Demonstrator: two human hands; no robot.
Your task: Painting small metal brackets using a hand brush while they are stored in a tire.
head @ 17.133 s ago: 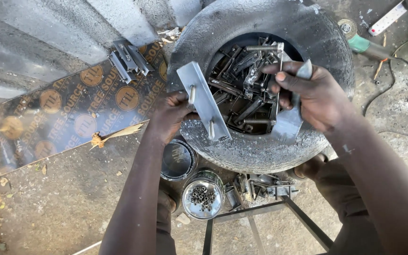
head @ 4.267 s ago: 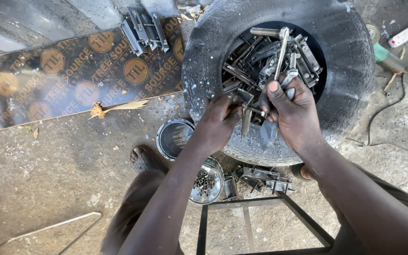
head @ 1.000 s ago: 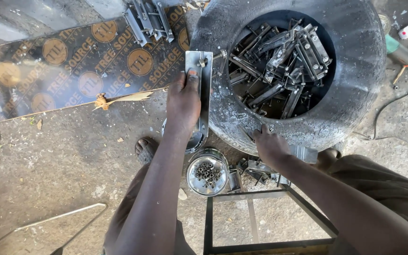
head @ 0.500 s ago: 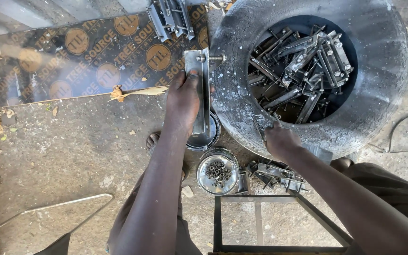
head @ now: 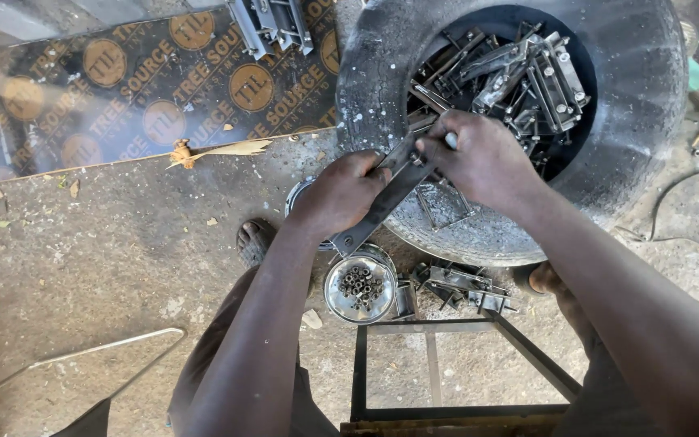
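Note:
My left hand (head: 341, 194) grips a flat grey metal bar (head: 370, 218) that slants from lower left to upper right over the near rim of a big dusty tyre (head: 633, 162). My right hand (head: 483, 158) closes on the bar's upper end, a small pin-like metal piece showing between its fingers. The tyre's hollow is packed with several metal brackets and bars (head: 519, 73).
A round tin of small metal nuts (head: 359, 287) stands below my hands, with loose brackets (head: 467, 287) beside it and a second tin (head: 301, 198) under my left wrist. A printed dark board (head: 123, 89) carries more brackets (head: 273, 24). A metal frame (head: 438, 368) stands near my knees. A cable (head: 689, 194) lies at right.
My left hand has swung the bar from upright beside the tyre to a slant over its rim. My right hand came up from the tyre's lower edge onto the bar's top end.

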